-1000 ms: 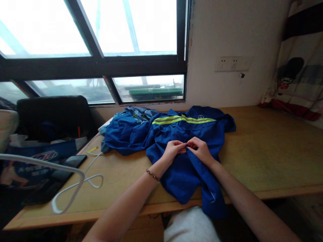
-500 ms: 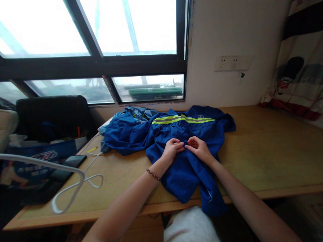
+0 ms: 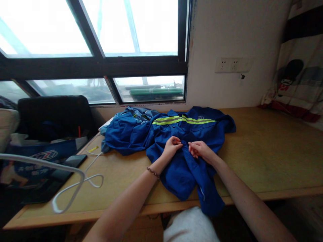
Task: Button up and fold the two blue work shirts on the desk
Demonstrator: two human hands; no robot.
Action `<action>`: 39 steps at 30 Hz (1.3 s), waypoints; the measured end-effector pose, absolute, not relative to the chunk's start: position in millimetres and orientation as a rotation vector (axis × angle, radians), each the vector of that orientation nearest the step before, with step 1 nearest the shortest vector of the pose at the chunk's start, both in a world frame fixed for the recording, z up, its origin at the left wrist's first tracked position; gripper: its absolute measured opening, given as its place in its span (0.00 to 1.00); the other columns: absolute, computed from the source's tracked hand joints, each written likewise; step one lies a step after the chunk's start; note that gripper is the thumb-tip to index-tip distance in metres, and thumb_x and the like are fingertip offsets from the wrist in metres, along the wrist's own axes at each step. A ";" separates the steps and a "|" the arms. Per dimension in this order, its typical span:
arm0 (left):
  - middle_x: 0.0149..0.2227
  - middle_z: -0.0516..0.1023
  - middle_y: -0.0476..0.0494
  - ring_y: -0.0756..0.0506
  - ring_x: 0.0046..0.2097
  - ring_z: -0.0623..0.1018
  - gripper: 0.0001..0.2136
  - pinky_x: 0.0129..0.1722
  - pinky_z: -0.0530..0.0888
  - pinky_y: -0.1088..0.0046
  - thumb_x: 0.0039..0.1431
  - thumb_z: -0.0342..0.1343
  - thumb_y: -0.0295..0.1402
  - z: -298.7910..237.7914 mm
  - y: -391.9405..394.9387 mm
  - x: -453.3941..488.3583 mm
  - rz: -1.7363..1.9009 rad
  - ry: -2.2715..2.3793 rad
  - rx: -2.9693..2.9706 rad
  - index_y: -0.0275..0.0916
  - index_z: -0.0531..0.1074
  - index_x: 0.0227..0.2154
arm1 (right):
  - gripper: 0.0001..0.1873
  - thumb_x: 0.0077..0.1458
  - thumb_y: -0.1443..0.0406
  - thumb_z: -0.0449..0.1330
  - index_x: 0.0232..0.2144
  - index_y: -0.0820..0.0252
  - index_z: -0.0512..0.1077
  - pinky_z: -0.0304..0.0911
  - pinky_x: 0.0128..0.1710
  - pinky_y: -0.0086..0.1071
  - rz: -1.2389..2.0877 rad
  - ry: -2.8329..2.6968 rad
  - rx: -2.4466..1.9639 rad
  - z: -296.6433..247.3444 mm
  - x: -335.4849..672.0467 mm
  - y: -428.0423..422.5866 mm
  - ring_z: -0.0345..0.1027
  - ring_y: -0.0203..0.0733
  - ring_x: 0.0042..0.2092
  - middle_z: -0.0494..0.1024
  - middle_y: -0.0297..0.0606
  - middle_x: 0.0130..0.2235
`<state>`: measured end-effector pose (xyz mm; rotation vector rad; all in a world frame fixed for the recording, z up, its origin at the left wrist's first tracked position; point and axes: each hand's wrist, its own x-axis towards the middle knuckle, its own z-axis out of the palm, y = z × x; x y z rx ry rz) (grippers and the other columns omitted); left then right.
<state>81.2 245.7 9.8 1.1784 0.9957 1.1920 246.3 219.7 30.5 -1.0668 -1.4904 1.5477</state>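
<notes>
While on table (image 3: 264, 158) — L hand (image 3: 172, 146), R hand (image 3: 200, 150) pinch jacket (image 3: 186, 134).

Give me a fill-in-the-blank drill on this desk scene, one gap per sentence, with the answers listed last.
1. The left hand and the right hand both pinch the front of a ____ jacket with yellow-green stripes.
2. A beaded bracelet sits on the ____ wrist.
3. The white hanger lies on the table to the ____ of the jacket.
4. The wall sockets are mounted to the ____ of the window.

Missing words: blue; left; left; right
</notes>
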 end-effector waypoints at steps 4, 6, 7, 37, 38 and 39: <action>0.22 0.71 0.49 0.52 0.25 0.71 0.14 0.26 0.66 0.78 0.34 0.62 0.29 -6.4 271.3 68.6 1.278 1.091 1.233 0.34 0.65 0.26 | 0.18 0.38 0.54 0.61 0.24 0.64 0.68 0.51 0.13 0.21 1.505 -1.750 -1.127 28.3 241.6 213.1 0.57 0.28 0.17 0.66 0.28 0.18; 0.23 0.71 0.49 0.52 0.26 0.71 0.13 0.26 0.67 0.78 0.35 0.62 0.29 -13.4 284.8 64.3 1.303 1.112 1.289 0.34 0.65 0.25 | 0.17 0.33 0.57 0.65 0.24 0.63 0.67 0.49 0.12 0.21 1.534 -1.721 -1.135 22.9 237.7 211.4 0.55 0.27 0.16 0.65 0.26 0.17; 0.23 0.71 0.49 0.52 0.26 0.71 0.13 0.26 0.67 0.77 0.35 0.62 0.30 -16.1 291.7 62.7 1.309 1.112 1.321 0.34 0.65 0.25 | 0.17 0.32 0.59 0.66 0.24 0.63 0.67 0.49 0.12 0.20 1.571 -1.663 -1.125 20.5 236.0 211.2 0.55 0.26 0.16 0.65 0.26 0.17; 0.40 0.73 0.42 0.45 0.43 0.71 0.06 0.45 0.66 0.68 0.49 0.55 0.33 49.4 232.3 57.1 1.063 0.840 2.203 0.38 0.74 0.29 | 0.11 0.40 0.62 0.59 0.30 0.60 0.73 0.66 0.22 0.28 1.374 -0.673 -0.909 34.0 283.1 234.5 0.67 0.36 0.22 0.74 0.30 0.21; 0.41 0.72 0.41 0.44 0.44 0.71 0.06 0.46 0.65 0.67 0.48 0.56 0.34 56.5 230.7 55.5 1.040 0.742 2.118 0.37 0.74 0.28 | 0.11 0.40 0.62 0.59 0.29 0.60 0.73 0.66 0.23 0.28 1.319 -0.684 -0.916 31.0 284.7 237.0 0.68 0.37 0.24 0.74 0.30 0.22; 0.42 0.72 0.40 0.44 0.44 0.71 0.07 0.46 0.65 0.67 0.48 0.57 0.34 63.2 229.6 52.7 0.976 0.652 2.019 0.36 0.74 0.28 | 0.11 0.40 0.62 0.59 0.29 0.60 0.73 0.67 0.24 0.28 1.259 -0.706 -0.922 27.6 286.5 239.6 0.69 0.37 0.25 0.75 0.31 0.23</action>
